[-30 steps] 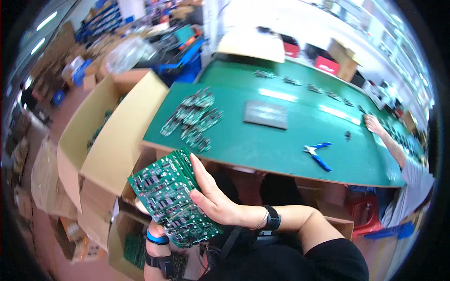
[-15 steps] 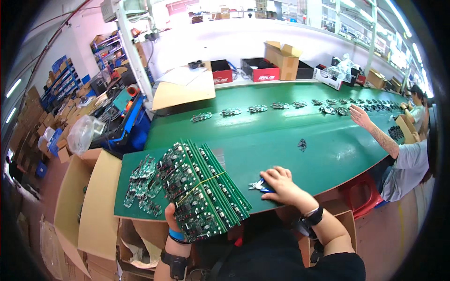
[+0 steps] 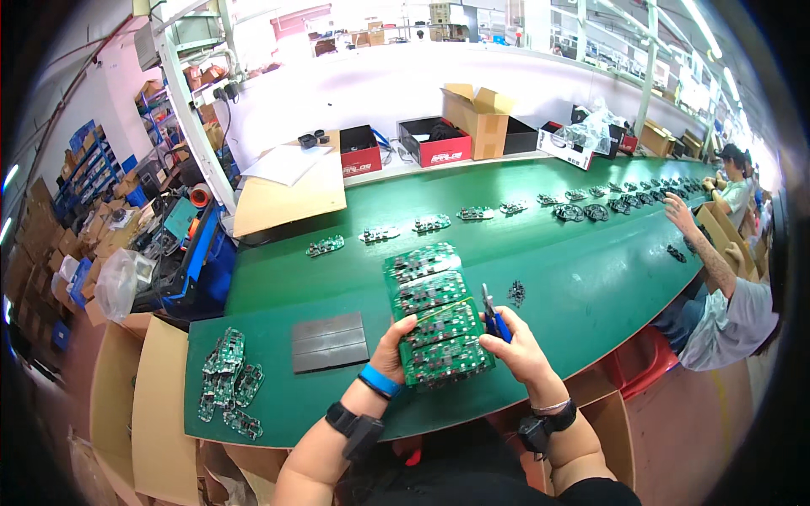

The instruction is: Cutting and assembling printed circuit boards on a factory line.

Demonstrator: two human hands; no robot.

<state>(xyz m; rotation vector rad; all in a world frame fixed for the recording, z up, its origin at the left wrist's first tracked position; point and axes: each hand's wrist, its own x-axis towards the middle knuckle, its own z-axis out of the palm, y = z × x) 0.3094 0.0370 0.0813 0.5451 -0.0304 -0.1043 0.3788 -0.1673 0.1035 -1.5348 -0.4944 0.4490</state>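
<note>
The stack of green circuit boards (image 3: 440,347) sits between the two hands, above the green table (image 3: 582,325). The left hand (image 3: 391,352) grips its left edge, thumb laid over the top board (the other fingers are largely hidden). A yellow band (image 3: 449,313) crosses the stack beyond that thumb. The right hand's (image 3: 521,356) fingers close around blue-handled cutters (image 3: 496,322), the thumb at the stack's right edge; whether it presses there, I cannot tell.
</note>
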